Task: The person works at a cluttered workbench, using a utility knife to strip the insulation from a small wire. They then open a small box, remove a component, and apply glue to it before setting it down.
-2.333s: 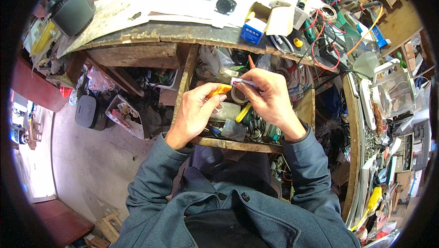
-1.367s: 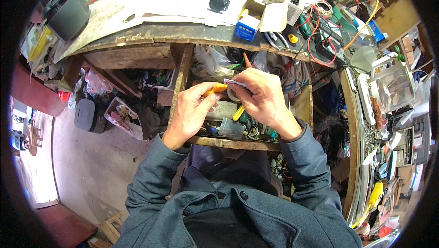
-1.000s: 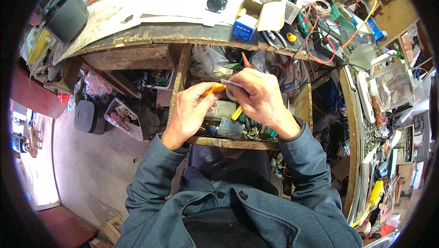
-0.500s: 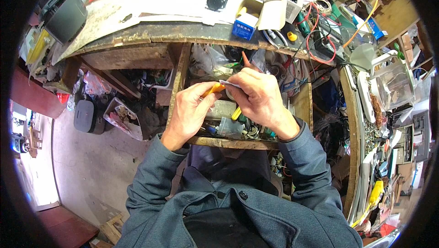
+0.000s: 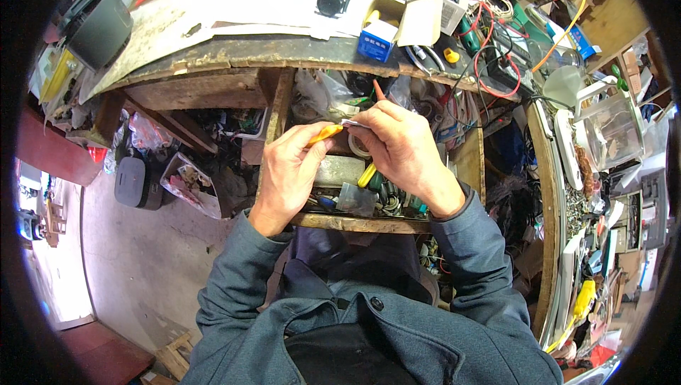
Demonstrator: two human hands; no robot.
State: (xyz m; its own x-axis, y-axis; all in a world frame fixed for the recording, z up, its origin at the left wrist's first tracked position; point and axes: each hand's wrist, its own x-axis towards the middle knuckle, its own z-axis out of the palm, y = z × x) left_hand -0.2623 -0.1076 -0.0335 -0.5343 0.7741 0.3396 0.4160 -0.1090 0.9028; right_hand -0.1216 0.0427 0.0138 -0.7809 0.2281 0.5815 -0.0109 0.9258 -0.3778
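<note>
Between the thumb and fingers of my left hand [image 5: 288,176] is a small yellow-orange piece [image 5: 326,134], its kind unclear. My right hand [image 5: 404,151] pinches a small thin whitish piece [image 5: 350,123], mostly hidden by the fingers. The two pieces are close together over an open wooden drawer [image 5: 369,223]. Inside the drawer, below my hands, lie a grey block [image 5: 339,171], a yellow tool handle [image 5: 367,175], a clear plastic piece [image 5: 356,200] and a roll of tape [image 5: 358,145] partly behind my right fingers.
Beyond the drawer runs a worn workbench [image 5: 191,58] bearing a black wristwatch [image 5: 330,2], a blue and white box [image 5: 377,41] and red and black cables [image 5: 489,66]. To the left, a dark bin [image 5: 133,183] stands on the floor beside an open carton [image 5: 191,185]. Clutter fills the right side.
The yellow-orange piece has shifted slightly left, away from the whitish piece, and more of it shows. My right hand has stayed nearly in place.
</note>
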